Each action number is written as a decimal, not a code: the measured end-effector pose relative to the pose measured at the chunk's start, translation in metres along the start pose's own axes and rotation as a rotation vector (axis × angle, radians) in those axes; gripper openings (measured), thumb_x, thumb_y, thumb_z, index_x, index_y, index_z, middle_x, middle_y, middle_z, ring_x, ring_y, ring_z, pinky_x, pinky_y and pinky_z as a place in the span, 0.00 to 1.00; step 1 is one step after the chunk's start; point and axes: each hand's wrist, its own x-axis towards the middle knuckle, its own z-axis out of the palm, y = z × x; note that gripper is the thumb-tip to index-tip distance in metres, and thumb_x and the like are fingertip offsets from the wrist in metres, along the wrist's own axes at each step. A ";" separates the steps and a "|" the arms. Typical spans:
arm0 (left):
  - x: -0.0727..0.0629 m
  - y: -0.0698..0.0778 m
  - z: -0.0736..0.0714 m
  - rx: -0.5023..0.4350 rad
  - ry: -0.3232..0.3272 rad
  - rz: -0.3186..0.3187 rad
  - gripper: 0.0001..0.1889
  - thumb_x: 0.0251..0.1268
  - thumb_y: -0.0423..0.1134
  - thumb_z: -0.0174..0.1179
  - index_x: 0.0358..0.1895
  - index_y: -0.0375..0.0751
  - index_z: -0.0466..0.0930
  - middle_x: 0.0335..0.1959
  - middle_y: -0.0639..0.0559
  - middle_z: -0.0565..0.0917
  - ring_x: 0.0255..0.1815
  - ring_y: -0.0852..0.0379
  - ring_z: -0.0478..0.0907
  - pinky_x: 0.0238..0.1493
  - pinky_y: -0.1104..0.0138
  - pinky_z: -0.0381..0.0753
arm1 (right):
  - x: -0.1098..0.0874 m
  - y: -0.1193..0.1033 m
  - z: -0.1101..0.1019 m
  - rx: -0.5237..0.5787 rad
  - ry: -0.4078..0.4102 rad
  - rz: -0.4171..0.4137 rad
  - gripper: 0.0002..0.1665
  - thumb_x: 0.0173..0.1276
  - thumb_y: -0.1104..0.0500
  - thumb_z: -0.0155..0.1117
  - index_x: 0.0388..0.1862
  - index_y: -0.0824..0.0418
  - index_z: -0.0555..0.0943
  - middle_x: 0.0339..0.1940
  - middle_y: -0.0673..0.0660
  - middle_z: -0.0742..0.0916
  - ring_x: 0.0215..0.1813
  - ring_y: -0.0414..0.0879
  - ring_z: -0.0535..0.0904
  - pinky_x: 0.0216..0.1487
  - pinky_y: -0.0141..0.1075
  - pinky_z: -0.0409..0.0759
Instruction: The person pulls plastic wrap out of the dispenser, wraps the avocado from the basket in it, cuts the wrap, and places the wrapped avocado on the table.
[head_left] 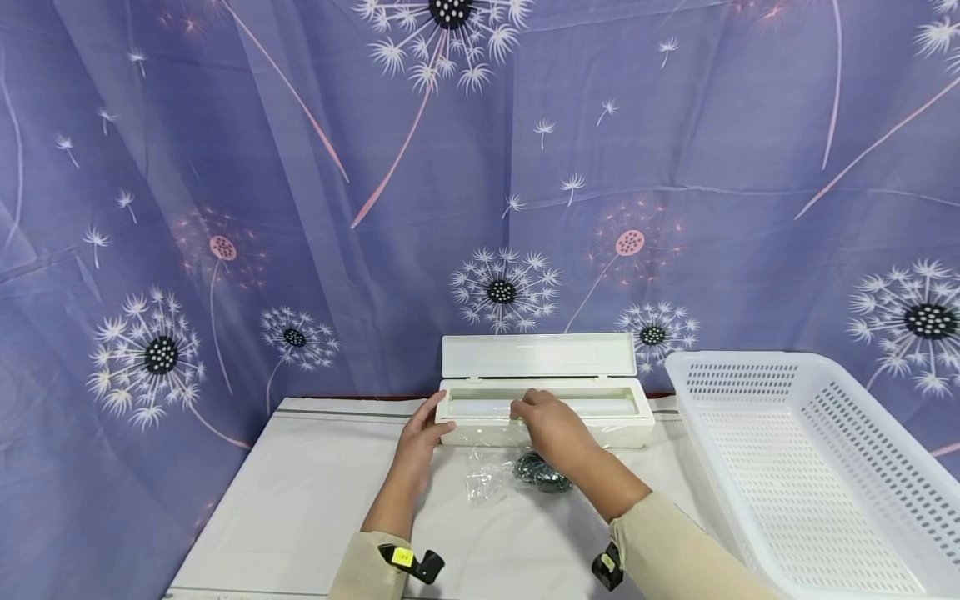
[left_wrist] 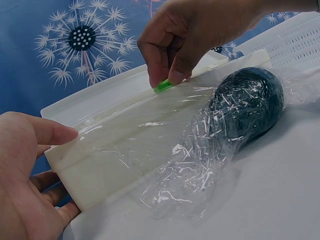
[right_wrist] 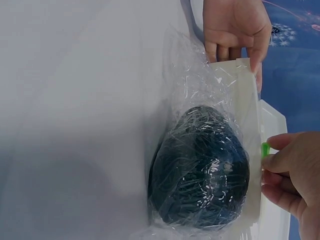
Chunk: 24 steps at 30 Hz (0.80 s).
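A white cling film dispenser (head_left: 630,435) stands at the back of the table with its lid (head_left: 538,357) raised and a film roll (head_left: 480,407) inside. My left hand (head_left: 416,446) grips its left end, thumb on the top edge, other fingers around the end. With thumb and fingertips, my right hand (head_left: 555,429) pinches a small green slider (left_wrist: 162,86) on the dispenser's front top edge. Clear cling film (left_wrist: 185,195) drapes down the front and over a dark green, rounded, smooth object (left_wrist: 252,100) lying on the table just before the dispenser.
To the right stands a large white plastic basket (head_left: 720,467) with slotted walls. A white cloth covers the table (head_left: 300,492). Behind it hangs a blue-purple curtain (head_left: 405,275) with dandelion prints, close to the dispenser's back.
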 end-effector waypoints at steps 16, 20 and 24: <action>-0.001 -0.001 0.001 -0.005 0.005 0.002 0.33 0.66 0.28 0.59 0.75 0.44 0.67 0.79 0.42 0.63 0.79 0.46 0.61 0.60 0.69 0.73 | -0.004 0.004 0.000 0.015 0.021 -0.015 0.21 0.54 0.78 0.62 0.39 0.56 0.84 0.37 0.52 0.84 0.40 0.47 0.80 0.38 0.40 0.81; -0.001 0.000 0.001 -0.003 0.007 0.005 0.33 0.66 0.28 0.59 0.75 0.44 0.67 0.79 0.42 0.63 0.79 0.46 0.61 0.58 0.72 0.74 | -0.004 0.005 0.000 0.003 0.024 -0.016 0.21 0.54 0.78 0.62 0.40 0.55 0.84 0.37 0.51 0.84 0.40 0.46 0.80 0.38 0.39 0.81; 0.000 0.000 0.001 -0.001 0.007 0.006 0.33 0.66 0.28 0.59 0.75 0.44 0.67 0.79 0.42 0.64 0.78 0.46 0.62 0.56 0.73 0.74 | -0.005 0.006 -0.001 0.002 0.027 -0.016 0.21 0.55 0.77 0.62 0.40 0.55 0.84 0.38 0.52 0.84 0.40 0.47 0.81 0.39 0.39 0.82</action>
